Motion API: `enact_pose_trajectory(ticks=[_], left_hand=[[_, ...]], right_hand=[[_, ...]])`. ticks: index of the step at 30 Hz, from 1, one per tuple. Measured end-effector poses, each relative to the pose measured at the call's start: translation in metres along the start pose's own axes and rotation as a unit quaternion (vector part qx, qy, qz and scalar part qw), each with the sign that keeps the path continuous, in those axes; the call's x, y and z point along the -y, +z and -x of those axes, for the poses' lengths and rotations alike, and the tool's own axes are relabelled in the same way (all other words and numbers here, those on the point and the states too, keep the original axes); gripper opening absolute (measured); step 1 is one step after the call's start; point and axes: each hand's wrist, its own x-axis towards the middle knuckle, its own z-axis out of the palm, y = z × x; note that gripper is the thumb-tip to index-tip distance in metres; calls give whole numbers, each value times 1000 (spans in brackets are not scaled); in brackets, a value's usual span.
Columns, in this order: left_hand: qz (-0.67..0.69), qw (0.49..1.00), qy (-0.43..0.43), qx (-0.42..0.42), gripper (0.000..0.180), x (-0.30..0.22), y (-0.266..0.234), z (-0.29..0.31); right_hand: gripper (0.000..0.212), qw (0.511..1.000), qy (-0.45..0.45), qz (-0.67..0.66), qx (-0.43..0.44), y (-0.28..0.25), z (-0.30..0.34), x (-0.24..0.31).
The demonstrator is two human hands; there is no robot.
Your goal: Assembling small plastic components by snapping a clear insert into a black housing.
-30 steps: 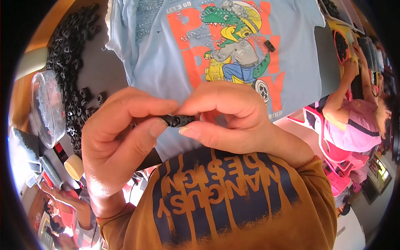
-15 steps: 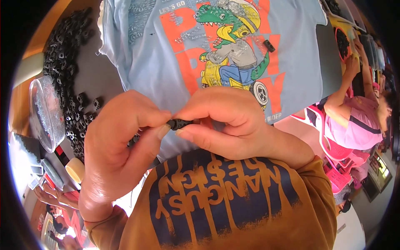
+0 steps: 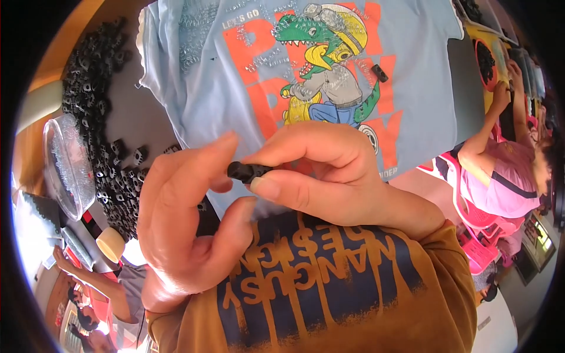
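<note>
Between its thumb and fingertips, my right hand (image 3: 323, 170) pinches a small black cord lock (image 3: 240, 172), its rounded end pointing left. My left hand (image 3: 182, 217) is just left of it, thumb and fingers parted, with nothing visible between them. Below both hands lies a light blue T-shirt (image 3: 426, 88) printed with a dinosaur on a scooter. Many small metal springs (image 3: 271, 59) are scattered over its upper left and print. One more black piece (image 3: 379, 73) rests on the shirt, right of the dinosaur.
Black plastic pieces (image 3: 88, 100) are heaped along the table's left side. Beside them stands a clear plastic container (image 3: 69, 167) of springs. At the right, a co-worker (image 3: 506, 170) in pink reaches toward a red-rimmed bowl (image 3: 484, 65) of black pieces. Another person's arm (image 3: 97, 282) shows at lower left.
My left thumb and fingers have come off the cord lock and spread apart. The right hand keeps it pinched, now with more of it exposed.
</note>
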Motion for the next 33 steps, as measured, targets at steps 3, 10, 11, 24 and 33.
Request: enact_pose_trajectory(ticks=[3,10,11,24,33], left_hand=[[-112,991,65,-18,51,5,5,3],[-253,954,154,-55,51,8,16,-1],[-252,952,167,-53,50,8,16,-2],[-216,954,196,-70,47,8,19,-4],[-154,979,101,-92,52,9,14,17]], right_hand=[[18,995,75,-47,48,-6,1,7],[17,985,127,-116,33,-6,1,11],[17,982,141,-122,29,-7,1,13],[16,979,133,-152,20,-2,4,10],[25,963,-38,216,-156,-57,-83,138]])
